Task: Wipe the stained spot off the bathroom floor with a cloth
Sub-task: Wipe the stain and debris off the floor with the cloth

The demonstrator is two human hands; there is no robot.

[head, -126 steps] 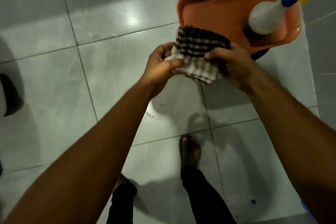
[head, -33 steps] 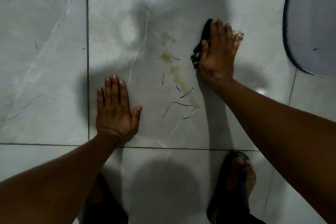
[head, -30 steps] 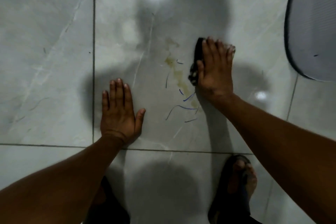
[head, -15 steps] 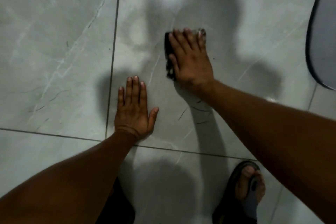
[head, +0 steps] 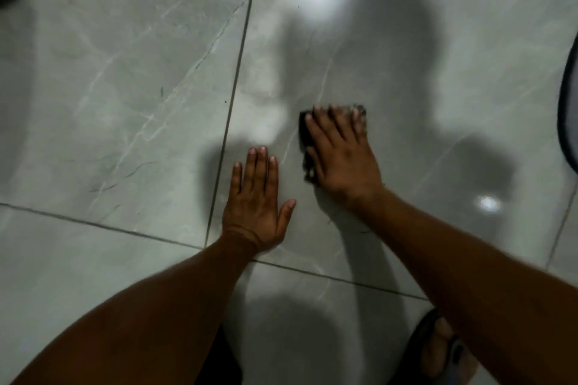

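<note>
My right hand (head: 341, 153) lies flat on a dark checked cloth (head: 305, 142) and presses it onto the grey marble-look floor tile (head: 406, 78). Only the cloth's left edge and a pale corner near my fingertips show; the rest is under the hand. No yellow stain shows around the cloth; the patch under my hand is hidden. Two small dark marks (head: 347, 227) remain on the tile below my wrist. My left hand (head: 255, 197) rests palm down on the same tile, fingers spread, a little to the left of the cloth and holding nothing.
Dark grout lines (head: 233, 97) run up the floor left of my hands and across below them. A dark-rimmed round object (head: 567, 116) sits at the right edge. My sandalled foot (head: 441, 350) is at the bottom right. Bright light glare reflects at the top.
My right hand slid the cloth leftward over the yellow stain and blue marks, which no longer show. The left hand stayed planted. The view shifted left.
</note>
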